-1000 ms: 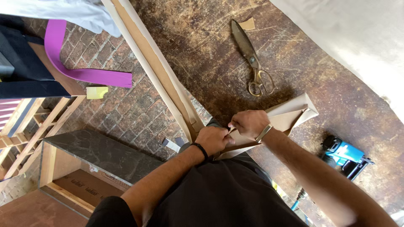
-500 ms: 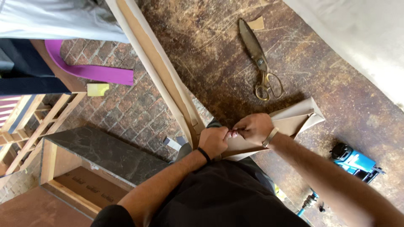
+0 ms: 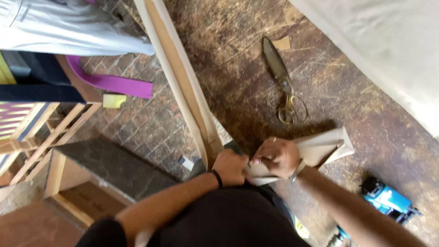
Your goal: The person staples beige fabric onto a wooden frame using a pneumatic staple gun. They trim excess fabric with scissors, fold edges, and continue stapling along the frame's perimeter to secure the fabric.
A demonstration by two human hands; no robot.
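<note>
Big scarred worktable (image 3: 238, 64) fills the view, pale cloth (image 3: 388, 50) at its far edge. A long strip (image 3: 183, 82) runs down to the left hand (image 3: 230, 167), fisted around its end. Right hand (image 3: 276, 158) pinches the folded beige piece (image 3: 322, 148) beside it. Brass scissors (image 3: 281, 82) lie apart; blue tool (image 3: 386, 201) near the right forearm.

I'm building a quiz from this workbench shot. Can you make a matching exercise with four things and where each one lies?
Things:
1. large brass-handled metal scissors
2. folded beige fabric piece
3. blue power tool
4. purple strap

Places:
A. at the lower right edge of the worn brown table
B. off the table, over the brick floor at left
C. lying free on the table, above the hands
D. gripped by the left hand and right hand

Pairs: 1-C, 2-D, 3-A, 4-B
</note>
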